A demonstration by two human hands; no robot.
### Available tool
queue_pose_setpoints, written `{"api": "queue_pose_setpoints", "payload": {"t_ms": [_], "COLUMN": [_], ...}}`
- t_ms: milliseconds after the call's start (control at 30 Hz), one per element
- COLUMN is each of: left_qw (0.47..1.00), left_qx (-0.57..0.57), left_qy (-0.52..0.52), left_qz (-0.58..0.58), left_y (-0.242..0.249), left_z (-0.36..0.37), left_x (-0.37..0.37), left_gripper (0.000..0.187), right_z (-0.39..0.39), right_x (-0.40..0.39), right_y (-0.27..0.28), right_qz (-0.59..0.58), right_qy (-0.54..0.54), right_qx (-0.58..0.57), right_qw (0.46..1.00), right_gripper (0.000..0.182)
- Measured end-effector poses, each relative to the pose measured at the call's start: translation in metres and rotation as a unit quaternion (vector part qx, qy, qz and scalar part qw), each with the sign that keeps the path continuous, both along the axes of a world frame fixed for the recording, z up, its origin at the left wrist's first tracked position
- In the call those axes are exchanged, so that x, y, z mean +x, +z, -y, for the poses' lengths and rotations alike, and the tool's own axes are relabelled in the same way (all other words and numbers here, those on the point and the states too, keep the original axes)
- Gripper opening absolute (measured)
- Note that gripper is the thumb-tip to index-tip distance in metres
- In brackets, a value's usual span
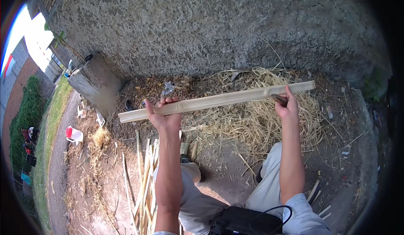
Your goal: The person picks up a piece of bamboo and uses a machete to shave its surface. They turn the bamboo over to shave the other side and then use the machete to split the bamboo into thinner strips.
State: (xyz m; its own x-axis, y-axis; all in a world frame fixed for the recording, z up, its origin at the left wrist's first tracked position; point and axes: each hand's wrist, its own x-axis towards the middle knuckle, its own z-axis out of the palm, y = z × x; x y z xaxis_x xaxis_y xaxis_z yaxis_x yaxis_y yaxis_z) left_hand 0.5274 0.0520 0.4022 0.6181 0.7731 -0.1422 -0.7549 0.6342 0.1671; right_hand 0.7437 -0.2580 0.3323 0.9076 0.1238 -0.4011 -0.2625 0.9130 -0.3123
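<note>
A long, pale split bamboo slat (223, 100) with visible nodes stretches across in front of me, its right end slightly higher. My left hand (165, 113) is closed around its left part, palm up, with the thumb on the near side. Toward the other end, my right hand (287, 105) supports the slat with a finger laid along it. That same hand also grips a dark brown wooden handle (279, 100); whatever blade or tool belongs to it is hidden.
Bamboo shavings (269, 123) lie heaped below the slat, before a rough wall (219, 28). Split bamboo strips (147, 180) lie beside my left leg. A white jug with a red lid (74, 134) stands at left, near a concrete block (94, 81). A black bag (248, 222) rests at my lap.
</note>
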Motion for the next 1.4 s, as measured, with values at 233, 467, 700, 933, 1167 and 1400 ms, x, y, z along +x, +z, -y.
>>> {"api": "queue_pose_setpoints", "payload": {"t_ms": [233, 467, 700, 933, 1167, 1400], "left_qw": [0.99, 0.983, 0.957, 0.914, 0.877, 0.86], "left_qx": [0.129, 0.174, 0.288, 0.375, 0.432, 0.433], "left_qy": [0.05, -0.004, -0.024, 0.028, 0.021, -0.021], "left_qz": [0.006, 0.059, 0.036, -0.152, -0.208, -0.269], "left_y": [0.012, 0.009, 0.01, 0.005, -0.005, -0.007], "left_z": [-0.035, -0.041, -0.035, 0.013, 0.046, 0.067], "left_x": [-0.035, -0.049, -0.05, -0.013, 0.026, 0.044], "left_gripper": [0.051, 0.048, 0.037, 0.025, 0.017, 0.028], "right_z": [0.003, 0.006, -0.001, -0.023, -0.057, -0.069], "right_x": [0.021, 0.013, 0.001, -0.044, -0.084, -0.095], "right_y": [-0.033, -0.028, -0.014, 0.029, 0.027, 0.017], "right_qz": [-0.114, -0.107, -0.066, 0.147, 0.214, 0.215], "right_qy": [-0.032, -0.073, -0.045, 0.167, 0.319, 0.342], "right_qx": [-0.029, -0.031, -0.111, -0.306, -0.457, -0.389], "right_qw": [0.993, 0.991, 0.991, 0.926, 0.802, 0.828], "right_gripper": [0.015, 0.039, 0.027, 0.018, 0.029, 0.029]}}
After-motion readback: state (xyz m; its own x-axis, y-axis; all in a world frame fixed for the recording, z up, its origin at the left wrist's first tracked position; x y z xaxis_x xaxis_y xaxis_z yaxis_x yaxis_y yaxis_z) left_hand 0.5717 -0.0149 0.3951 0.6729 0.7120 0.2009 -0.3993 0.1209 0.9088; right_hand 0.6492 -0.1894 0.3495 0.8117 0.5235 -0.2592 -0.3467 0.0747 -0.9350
